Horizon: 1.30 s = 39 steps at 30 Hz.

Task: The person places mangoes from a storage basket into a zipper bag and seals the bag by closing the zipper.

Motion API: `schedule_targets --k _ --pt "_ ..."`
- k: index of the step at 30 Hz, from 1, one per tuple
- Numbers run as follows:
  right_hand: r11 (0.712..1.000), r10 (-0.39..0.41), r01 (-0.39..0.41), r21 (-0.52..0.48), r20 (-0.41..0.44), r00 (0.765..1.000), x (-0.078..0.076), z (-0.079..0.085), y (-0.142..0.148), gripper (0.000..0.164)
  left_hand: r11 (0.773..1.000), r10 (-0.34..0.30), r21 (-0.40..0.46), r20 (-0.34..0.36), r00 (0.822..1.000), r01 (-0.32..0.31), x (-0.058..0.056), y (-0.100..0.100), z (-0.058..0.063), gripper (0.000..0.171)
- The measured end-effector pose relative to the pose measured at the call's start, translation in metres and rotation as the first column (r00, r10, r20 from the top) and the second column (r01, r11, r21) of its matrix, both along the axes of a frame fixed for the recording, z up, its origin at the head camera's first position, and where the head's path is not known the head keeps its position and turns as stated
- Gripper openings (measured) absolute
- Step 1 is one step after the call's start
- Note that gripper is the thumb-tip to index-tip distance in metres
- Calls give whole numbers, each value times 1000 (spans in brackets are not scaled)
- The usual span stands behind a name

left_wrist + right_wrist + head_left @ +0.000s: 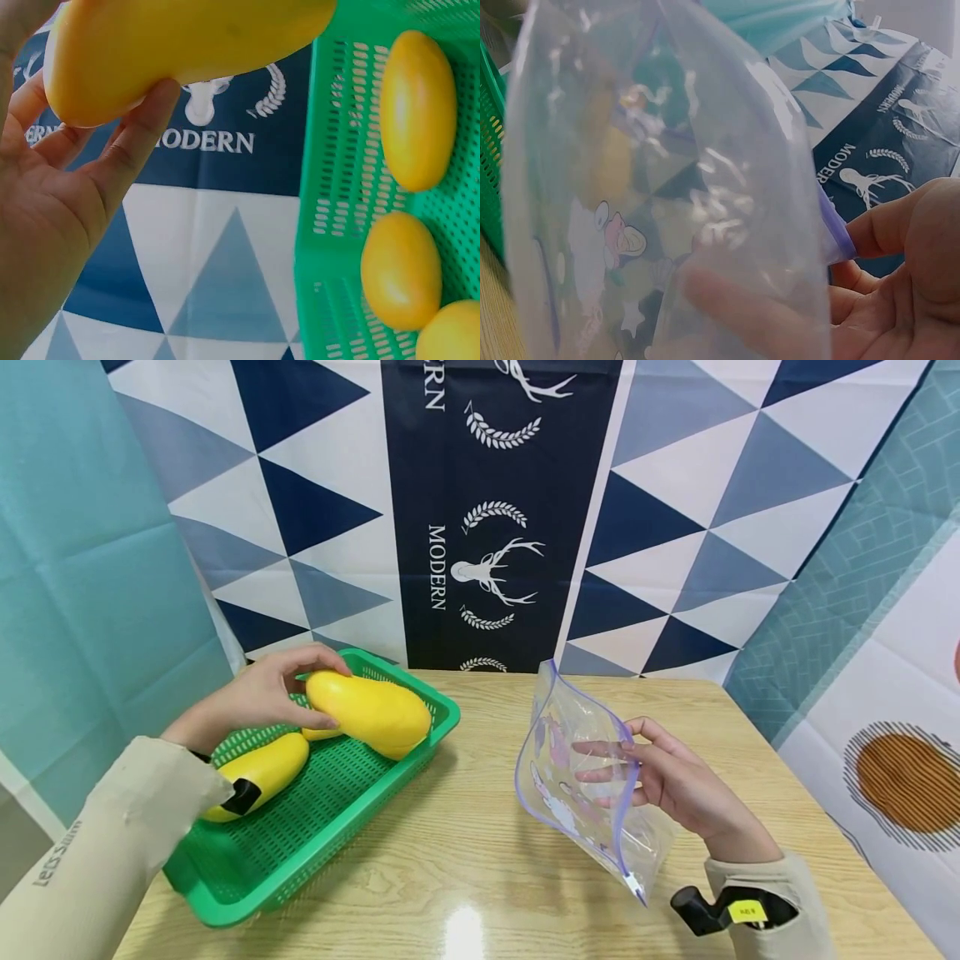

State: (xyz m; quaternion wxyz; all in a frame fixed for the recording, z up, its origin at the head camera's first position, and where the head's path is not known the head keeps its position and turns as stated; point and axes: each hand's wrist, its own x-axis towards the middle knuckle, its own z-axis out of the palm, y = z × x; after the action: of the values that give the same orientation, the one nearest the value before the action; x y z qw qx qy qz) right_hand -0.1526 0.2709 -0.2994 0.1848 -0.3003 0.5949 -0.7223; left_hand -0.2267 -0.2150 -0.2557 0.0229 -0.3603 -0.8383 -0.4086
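Observation:
In the head view my left hand (pixel 262 693) grips a large yellow mango (pixel 378 714) over the far end of a green plastic basket (pixel 360 822). The left wrist view has thumb and fingers around this mango (pixel 180 49). On the right, a clear zip-lock bag (pixel 558 777) with printed pictures and a purple zip hangs above the table, its mouth spread apart. My right hand (pixel 678 785) pinches the bag's purple edge, and several of its fingers show through the plastic. Close up in the right wrist view, the bag (pixel 652 247) covers part of that hand (pixel 907 277).
More mangoes lie in the basket, one near its left side (pixel 270 772); the left wrist view shows several, such as a long mango (pixel 418 112). The wooden table (pixel 465 827) ends at a patterned cloth (pixel 487 527) behind, with more cloth at both sides.

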Motion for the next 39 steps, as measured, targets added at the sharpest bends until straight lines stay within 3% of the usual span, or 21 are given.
schedule_targets --k 4,9,12,19,29,36,39 --pt "1000 -12 12 8 5 1000 1 0 0 23 993 -69 93 -7 998 69 4 6 1 49" --pt "1000 -8 8 2 10 1000 1 0 0 23 968 -171 181 -33 985 174 10 20 4 50" --pt "1000 -1 1 -8 10 1000 1 0 1 25 946 -235 213 -72 969 246 12 29 6 50" --pt "1000 -4 5 -12 9 1000 2 1 1 24 877 -359 310 -88 929 368 19 47 5 52" --pt "1000 18 -18 -24 1 1000 0 0 0 24 826 -401 373 -136 906 422 38 78 6 51" --pt "1000 1 -1 5 3 1000 0 -1 -2 23 827 -404 381 -109 908 413 52 99 5 48" --pt "1000 -18 18 17 9 1000 2 -1 -3 21 821 -423 377 -102 901 428 55 108 4 49"
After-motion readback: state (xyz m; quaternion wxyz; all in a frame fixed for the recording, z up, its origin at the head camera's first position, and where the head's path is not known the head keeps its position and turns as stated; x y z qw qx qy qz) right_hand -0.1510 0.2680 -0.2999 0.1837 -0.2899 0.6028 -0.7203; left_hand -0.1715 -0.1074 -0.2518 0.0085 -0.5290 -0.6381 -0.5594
